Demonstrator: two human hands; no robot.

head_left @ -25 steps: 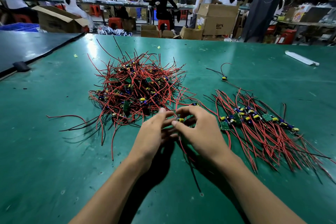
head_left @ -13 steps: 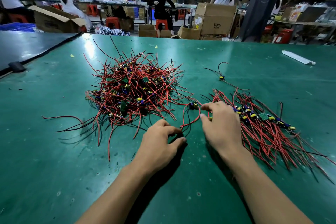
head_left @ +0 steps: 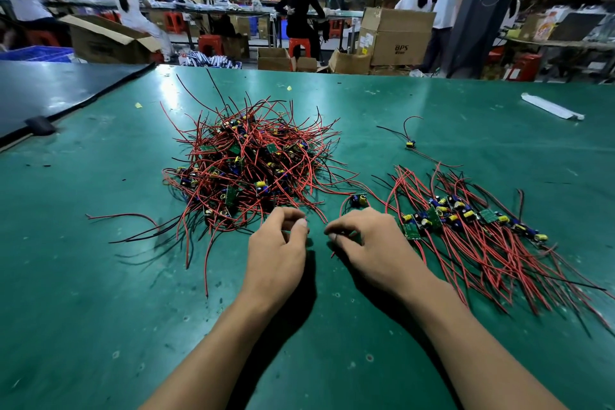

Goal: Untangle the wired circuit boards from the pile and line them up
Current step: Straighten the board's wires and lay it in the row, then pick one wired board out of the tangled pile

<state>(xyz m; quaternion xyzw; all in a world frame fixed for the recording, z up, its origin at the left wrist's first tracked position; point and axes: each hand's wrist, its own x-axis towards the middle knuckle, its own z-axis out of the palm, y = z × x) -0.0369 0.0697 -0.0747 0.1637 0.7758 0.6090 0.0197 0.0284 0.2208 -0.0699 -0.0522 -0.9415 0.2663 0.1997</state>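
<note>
Since half a second ago the right hand (head_left: 369,243) has drawn back from the edge of the laid-out row toward lower centre, and now sits just beside the left hand (head_left: 278,253). Step in hand, as I judge it: freeing one small green circuit board with blue and yellow components (head_left: 358,200), which lies at centre just above the hands, between the tangled pile of red- and black-wired boards (head_left: 253,163) at centre left and the fanned row of boards already lined up (head_left: 466,220) at right. The right thumb and forefinger are closed in a pinch, seemingly on a thin red lead (head_left: 333,254) whose tip shows below the fingers. The left fingers are curled, thumb near forefinger; whether they hold a wire, cannot tell. Next move likely calls for drawing the leads straight and clear of the pile's fringe, then setting the board at the row's near-left end. The wires are thin, springy and glossy and snag easily; the boards are flat and rigid; the green table mat (head_left: 100,276) is matte and pocked.
</note>
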